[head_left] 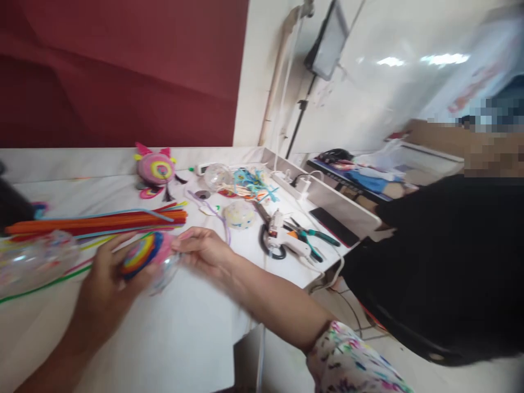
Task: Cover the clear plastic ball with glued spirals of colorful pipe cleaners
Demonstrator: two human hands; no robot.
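Rainbow stripes of fuzzy cord cover one side of the ball [141,255] in your left hand [107,275], which grips it between thumb and fingers, tilted, above the near part of the white table [196,327]. A pink patch covers its right side, and clear plastic [167,273] shows just below that patch. Your right hand [207,251] reaches in with thumb and fingertips drawn together at the pink edge; you can't tell from here whether they pinch the cord or only touch it. A flowered sleeve [352,360] covers your right arm from about the elbow. Just beyond your left hand lies a bundle of orange and red pipe cleaners [98,222], with a clear plastic bag [53,256] nearer the left edge. Farther back, a pink toy [155,166] stands near the raised rim. Past your right hand are a speckled clear ball [239,214] and a plain clear ball [216,177], then a white glue gun [286,237], green-handled pliers [313,237] and a dark phone [333,225] by the table's right side.
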